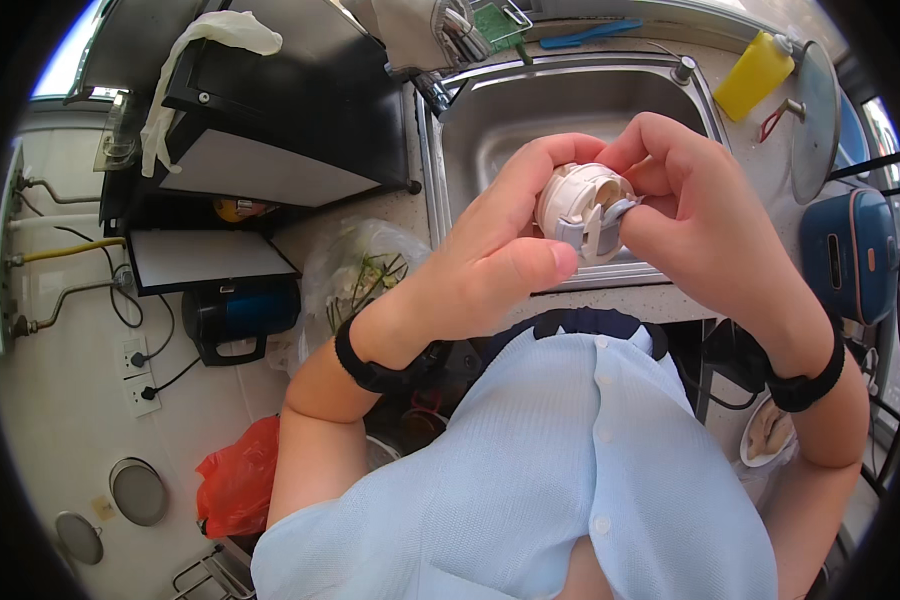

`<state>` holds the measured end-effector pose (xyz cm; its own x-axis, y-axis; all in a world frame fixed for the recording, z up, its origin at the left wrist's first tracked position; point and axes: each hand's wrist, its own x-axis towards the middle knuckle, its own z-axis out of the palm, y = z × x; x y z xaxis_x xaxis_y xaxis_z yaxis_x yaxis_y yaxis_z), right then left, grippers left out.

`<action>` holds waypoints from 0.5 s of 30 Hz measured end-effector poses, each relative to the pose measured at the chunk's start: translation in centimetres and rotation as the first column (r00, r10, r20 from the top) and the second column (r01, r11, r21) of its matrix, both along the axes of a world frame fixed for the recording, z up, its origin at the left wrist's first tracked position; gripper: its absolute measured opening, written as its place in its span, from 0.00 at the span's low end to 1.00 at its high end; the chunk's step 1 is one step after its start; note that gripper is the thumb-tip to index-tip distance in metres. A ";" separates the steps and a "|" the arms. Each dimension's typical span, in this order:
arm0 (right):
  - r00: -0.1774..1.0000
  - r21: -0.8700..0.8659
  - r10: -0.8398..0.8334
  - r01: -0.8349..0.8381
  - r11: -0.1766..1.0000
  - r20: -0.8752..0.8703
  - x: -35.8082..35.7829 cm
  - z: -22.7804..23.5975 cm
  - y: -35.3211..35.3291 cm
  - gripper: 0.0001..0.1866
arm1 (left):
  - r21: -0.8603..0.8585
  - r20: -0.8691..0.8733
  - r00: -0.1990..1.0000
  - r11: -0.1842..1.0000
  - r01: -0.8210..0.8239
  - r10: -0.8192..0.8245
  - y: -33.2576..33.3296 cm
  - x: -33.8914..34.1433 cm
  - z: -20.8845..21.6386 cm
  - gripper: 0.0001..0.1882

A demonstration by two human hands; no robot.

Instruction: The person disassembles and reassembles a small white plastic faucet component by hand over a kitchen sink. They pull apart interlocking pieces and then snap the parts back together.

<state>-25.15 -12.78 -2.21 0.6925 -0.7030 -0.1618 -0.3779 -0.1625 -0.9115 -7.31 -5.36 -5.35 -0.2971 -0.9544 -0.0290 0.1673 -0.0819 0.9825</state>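
Above the sink point(510, 110): 1 white lid point(562, 203) was held up, over the near side.
Left hand point(500, 250): it curled round the lid's side, probably to steady it.
Right hand point(692, 205): thumb and fingers pinched the grey flap point(615, 212), probably for finer control.
Lid's direction: flap side faced the light-blue shirt point(530, 440); squat, it showed no clear long axis.

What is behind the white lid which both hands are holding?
The steel sink shows behind the white lid; the lid, left hand and right hand hide part of its basin.
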 end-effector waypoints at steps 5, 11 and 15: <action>0.998 0.287 0.057 -0.045 0.957 -0.033 -0.7 -2.0 0.4 0.11 | 0.194 0.133 0.978 0.972 0.136 -0.163 0.4 0.6 -0.3 0.38; 0.976 0.269 0.156 -0.112 0.957 -0.150 -0.5 -4.7 1.6 0.11 | 0.508 0.161 0.927 0.834 0.215 -0.338 1.1 -0.2 -2.0 0.29; 0.956 0.337 0.181 -0.096 0.936 -0.230 -0.2 -5.6 1.7 0.10 | 0.567 0.109 0.945 0.800 0.194 -0.307 1.8 -0.1 -4.1 0.28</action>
<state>-25.33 -11.05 -7.80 0.6848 -0.4843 -0.5445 -0.5980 0.0534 -0.7997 -7.40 -3.58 -9.45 -0.4588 -0.6576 -0.5975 -0.1145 -0.6231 0.7737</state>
